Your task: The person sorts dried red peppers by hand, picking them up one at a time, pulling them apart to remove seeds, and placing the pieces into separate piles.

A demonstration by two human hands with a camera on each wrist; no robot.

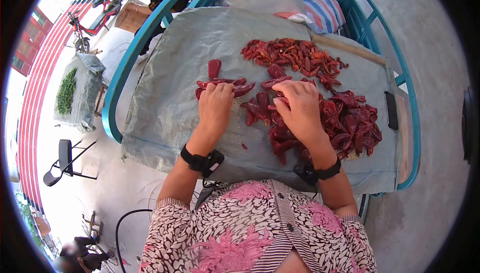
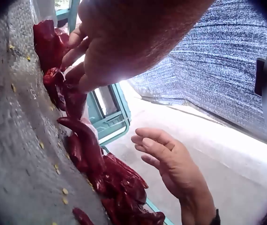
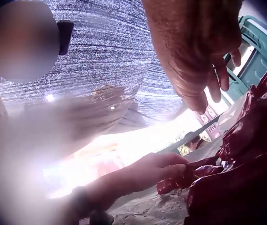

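My left hand (image 1: 216, 107) reaches over a small group of red chili peppers (image 1: 243, 89) left of the middle of the sheet. In the right wrist view the left hand (image 3: 145, 174) has its fingers bent down around a chili pepper (image 3: 170, 184). My right hand (image 1: 301, 110) hovers over more red peppers, its fingers loosely bent. From the left wrist, the right hand (image 2: 173, 164) appears raised with nothing between thumb and fingers. Beneath and beside it spreads a heap of dark red, split-looking peppers (image 1: 350, 123).
A pile of smaller, brighter red pieces (image 1: 295, 55) lies farther back on the grey-green woven sheet (image 1: 170, 103). At the right edge is a black phone (image 1: 391, 110). Teal rails (image 1: 114, 103) surround the bed, with a striped bag (image 1: 320, 8) behind.
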